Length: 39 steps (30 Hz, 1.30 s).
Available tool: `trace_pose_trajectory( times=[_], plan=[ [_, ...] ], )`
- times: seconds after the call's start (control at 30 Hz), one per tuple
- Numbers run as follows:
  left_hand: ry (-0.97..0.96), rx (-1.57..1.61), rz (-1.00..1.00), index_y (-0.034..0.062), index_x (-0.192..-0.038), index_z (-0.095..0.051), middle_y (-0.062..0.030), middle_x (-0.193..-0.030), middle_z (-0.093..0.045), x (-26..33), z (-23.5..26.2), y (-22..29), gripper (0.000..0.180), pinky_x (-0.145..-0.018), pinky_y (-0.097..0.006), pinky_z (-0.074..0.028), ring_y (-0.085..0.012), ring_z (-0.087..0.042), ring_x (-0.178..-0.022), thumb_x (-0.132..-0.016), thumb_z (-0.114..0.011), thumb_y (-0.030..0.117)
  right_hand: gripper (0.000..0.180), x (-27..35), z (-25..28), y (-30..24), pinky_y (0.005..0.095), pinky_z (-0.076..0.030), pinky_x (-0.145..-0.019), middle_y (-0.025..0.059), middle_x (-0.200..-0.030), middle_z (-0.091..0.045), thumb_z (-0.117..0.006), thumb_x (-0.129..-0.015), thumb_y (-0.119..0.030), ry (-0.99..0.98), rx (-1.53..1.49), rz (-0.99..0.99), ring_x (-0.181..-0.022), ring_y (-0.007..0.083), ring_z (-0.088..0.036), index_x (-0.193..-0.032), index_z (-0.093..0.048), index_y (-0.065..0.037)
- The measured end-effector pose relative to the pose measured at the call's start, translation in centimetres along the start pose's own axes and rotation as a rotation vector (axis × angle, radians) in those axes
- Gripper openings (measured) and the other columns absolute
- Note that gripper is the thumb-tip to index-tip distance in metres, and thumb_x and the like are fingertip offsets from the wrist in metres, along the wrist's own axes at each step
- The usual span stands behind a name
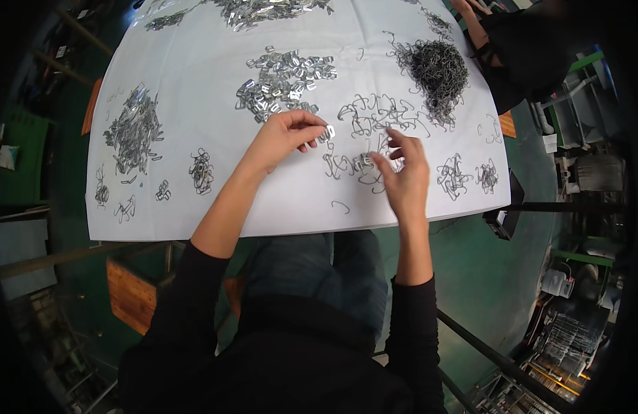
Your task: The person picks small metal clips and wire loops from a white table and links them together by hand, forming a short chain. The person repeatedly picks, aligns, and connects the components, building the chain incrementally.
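Note:
My left hand [286, 140] is closed, pinching a small shiny metal buckle [330, 130] between thumb and fingertips above the white-covered table [277, 207]. To its right, my right hand [407, 172] hovers with thumb and fingers apart over bent wire hooks [384, 115], and I see nothing held in it. Just beyond my left hand lies a heap of flat metal buckles [281, 77]. A small cluster of metal pieces [362, 163] sits by my right thumb. One wire hook [340, 205] lies alone near the table's front edge.
A dense dark mound of wire hooks [439, 72] stands at the back right. Thin metal pieces [134, 131] are piled at the left, with several smaller clusters along the front. A person in black [529, 52] is at the right edge. A wooden stool [130, 293] stands below left.

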<state>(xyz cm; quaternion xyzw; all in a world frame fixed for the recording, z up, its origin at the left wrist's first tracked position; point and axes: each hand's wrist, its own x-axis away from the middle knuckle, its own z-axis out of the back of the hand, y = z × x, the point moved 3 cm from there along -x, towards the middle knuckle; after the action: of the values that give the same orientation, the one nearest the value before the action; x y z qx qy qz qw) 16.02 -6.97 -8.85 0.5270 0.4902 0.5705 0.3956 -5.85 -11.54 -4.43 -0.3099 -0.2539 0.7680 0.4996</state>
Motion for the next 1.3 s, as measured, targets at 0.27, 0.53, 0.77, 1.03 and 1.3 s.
trace_pose_trajectory(
  times=[0.27,0.53,0.77,1.03,1.3],
  plan=[
    [0.217,-0.361,-0.268,0.0046,-0.094,-0.071,-0.0013,-0.083,-0.066,0.4,-0.2,0.1,0.012,-0.06,-0.023,-0.044,-0.0097,-0.058,-0.07,-0.085,-0.065,0.01,0.041,-2.3,-4.4,2.0,0.0383,-0.048,-0.084,0.0148,-0.105,-0.06,-0.077,-0.075,-0.013,-0.074,-0.009,0.151,-0.097,0.0298,-0.059,-0.113,-0.063,-0.007],
    [0.342,-0.555,-0.388,0.0061,-0.099,-0.069,-0.006,-0.087,-0.065,0.8,0.7,-4.0,0.019,-0.053,-0.025,-0.041,-0.0132,-0.059,-0.065,-0.082,-0.064,0.0,0.098,-20.0,3.0,12.6,0.0476,-0.04,-0.101,0.0255,-0.134,-0.035,-0.085,-0.062,-0.046,0.25,0.316,-0.109,-0.126,0.0425,-0.036,-0.14,-0.037,-0.013],
    [0.393,-0.78,-0.627,0.0035,-0.11,-0.062,-0.0124,-0.104,-0.061,1.6,-0.5,-2.0,0.034,-0.083,-0.039,-0.046,-0.0306,-0.056,-0.097,-0.076,-0.066,0.0,0.126,-30.5,2.0,17.7,0.0509,-0.037,-0.105,0.0308,-0.146,-0.023,-0.087,-0.047,-0.062,-0.04,0.357,-0.498,-0.134,0.048,-0.03,-0.148,-0.026,-0.016],
    [0.115,-0.902,-0.557,0.0091,-0.113,-0.061,-0.0042,-0.108,-0.057,-0.5,-6.7,-2.9,0.04,-0.081,-0.038,-0.041,-0.0236,-0.052,-0.098,-0.075,-0.072,0.014,0.081,-30.2,3.3,16.6,0.0401,-0.048,-0.09,0.0211,-0.126,-0.046,-0.08,-0.058,-0.042,-0.013,0.425,-0.156,-0.106,0.0334,-0.058,-0.13,-0.053,-0.015],
    [0.031,-1.047,-0.499,0.0082,-0.103,-0.061,-0.0049,-0.093,-0.053,-3.2,-9.6,-3.0,0.027,-0.077,-0.036,-0.04,-0.0224,-0.051,-0.091,-0.079,-0.067,0.018,0.051,-24.5,6.6,9.3,0.0378,-0.045,-0.09,0.0176,-0.108,-0.057,-0.08,-0.061,-0.015,0.004,-0.262,-0.06,-0.105,0.0286,-0.056,-0.106,-0.06,-0.003]
  ],
)
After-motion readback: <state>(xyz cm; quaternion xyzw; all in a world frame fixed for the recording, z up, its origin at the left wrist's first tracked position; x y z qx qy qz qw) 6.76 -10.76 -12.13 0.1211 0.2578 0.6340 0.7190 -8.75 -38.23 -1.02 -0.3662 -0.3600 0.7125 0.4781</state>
